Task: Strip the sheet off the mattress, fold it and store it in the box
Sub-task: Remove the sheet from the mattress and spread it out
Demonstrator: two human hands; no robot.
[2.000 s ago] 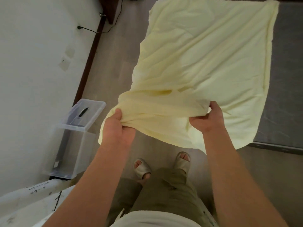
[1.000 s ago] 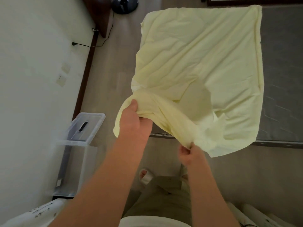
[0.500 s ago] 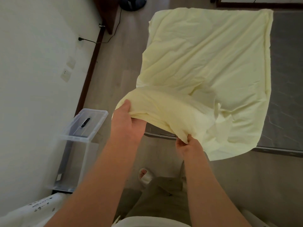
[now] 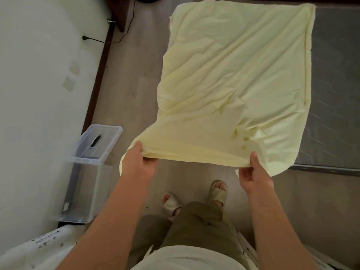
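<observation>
A pale yellow sheet (image 4: 233, 78), folded into a rough square, lies over the near left part of the grey mattress (image 4: 335, 94). Its near edge is lifted off the bed and stretched between my hands. My left hand (image 4: 138, 166) grips the left end of that edge, thumb on top. My right hand (image 4: 253, 176) pinches the right end. A clear plastic box (image 4: 85, 191) stands on the floor by the wall to my left, its lid (image 4: 101, 143) propped open against the wall.
A white wall runs down the left with a dark skirting board and a black cable (image 4: 116, 36) plugged in. Wooden floor lies between the wall and the bed. My feet in pale sandals (image 4: 218, 191) stand at the mattress's near edge.
My right hand slid right along the sheet's near edge, away from the left hand. The bunched edge is now pulled out straight between both hands.
</observation>
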